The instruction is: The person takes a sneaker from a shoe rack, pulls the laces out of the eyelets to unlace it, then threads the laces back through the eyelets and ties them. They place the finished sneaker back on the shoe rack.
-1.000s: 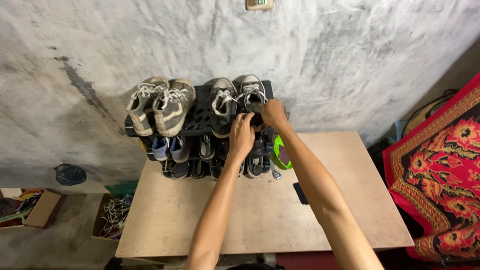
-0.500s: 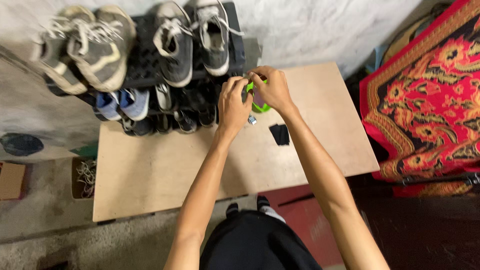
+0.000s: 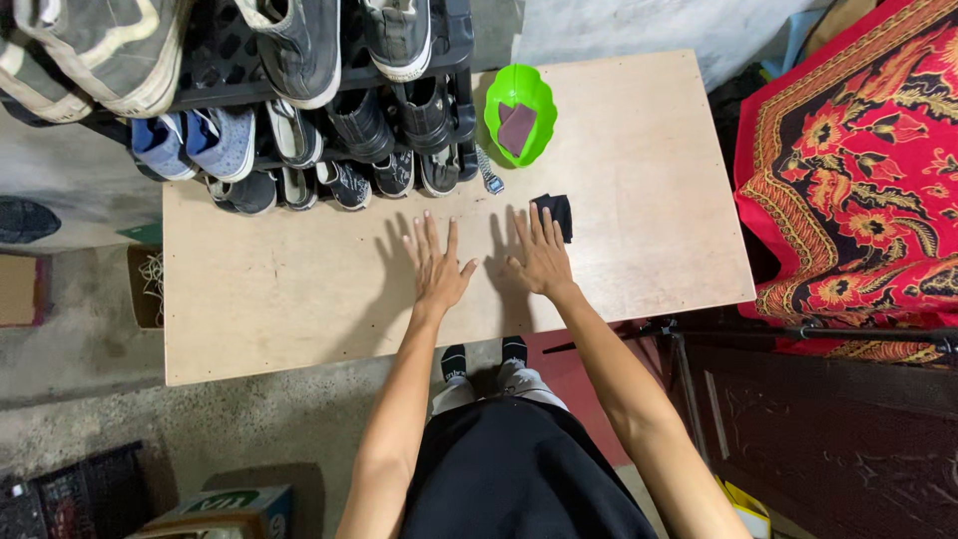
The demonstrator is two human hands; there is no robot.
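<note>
Both hands lie flat, palms down, on a pale plywood surface point(image 3: 299, 289) with a smooth, lightly scuffed face and square corners. The left hand point(image 3: 436, 265) is spread wide with fingers fanned and holds nothing; the right hand point(image 3: 540, 257) is likewise splayed and empty, its fingertips just beside a small black folded cloth point(image 3: 555, 213), so close that I cannot tell whether they touch it. Beyond the cloth, a little metal wristwatch point(image 3: 487, 170) with a linked band lies on the wood beside the foot of a black plastic shoe rack point(image 3: 215, 60) whose shelves are perforated with oval holes. The rack carries worn canvas sneakers point(image 3: 299, 45) on top, grey with white rubber soles, and smaller dark and blue shoes on the tier below. Next to the rack sits a glossy lime-green plastic bowl point(image 3: 519, 125), leaf-shaped with a pointed tip, holding a flat maroon rectangle. At the right edge hangs a red woven fabric point(image 3: 858, 170) patterned with gold flowers.
</note>
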